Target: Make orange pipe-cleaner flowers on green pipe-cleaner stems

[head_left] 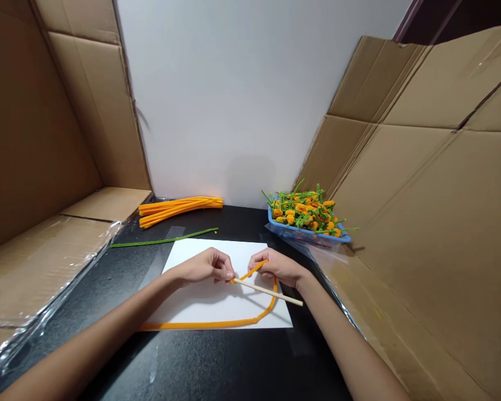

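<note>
Left hand [204, 266]: fingers [227, 274] together, clamped on the tip of a wooden stick [267, 292] and an orange pipe cleaner [209, 324]. Right hand [275, 268]: fingers curled over the same pipe cleaner, just beside the left. Pipe cleaner loops across white paper [217, 303] on black surface [183, 356]. Far left: orange bundle [179, 209], green pipe cleaner [162, 240]. Far right: blue basket [309, 234] of orange flowers [304, 209].
</note>
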`<action>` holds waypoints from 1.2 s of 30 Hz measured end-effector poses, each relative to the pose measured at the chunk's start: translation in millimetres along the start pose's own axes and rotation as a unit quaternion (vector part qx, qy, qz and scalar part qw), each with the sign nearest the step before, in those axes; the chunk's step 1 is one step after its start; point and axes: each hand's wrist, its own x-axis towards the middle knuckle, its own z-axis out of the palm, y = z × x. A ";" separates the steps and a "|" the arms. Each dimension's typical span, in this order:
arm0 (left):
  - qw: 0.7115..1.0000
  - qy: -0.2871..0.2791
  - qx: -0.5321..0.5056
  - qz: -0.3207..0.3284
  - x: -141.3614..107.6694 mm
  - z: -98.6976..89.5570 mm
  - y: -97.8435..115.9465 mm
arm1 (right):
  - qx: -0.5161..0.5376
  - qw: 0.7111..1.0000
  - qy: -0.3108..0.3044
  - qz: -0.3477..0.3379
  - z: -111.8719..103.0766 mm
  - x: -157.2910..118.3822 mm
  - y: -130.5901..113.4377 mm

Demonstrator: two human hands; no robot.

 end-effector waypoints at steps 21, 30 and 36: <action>0.992 -0.025 0.122 -0.002 0.1 2.5 -5.6 | -0.456 0.888 0.057 0.027 36.5 19.3 -94.6; 0.945 0.188 0.242 0.117 6.0 5.9 -8.2 | -0.375 0.908 0.185 -0.026 70.2 9.3 -85.0; 0.951 0.177 0.208 0.147 9.7 14.7 -16.1 | -0.228 0.951 0.200 -0.058 57.8 16.2 -62.4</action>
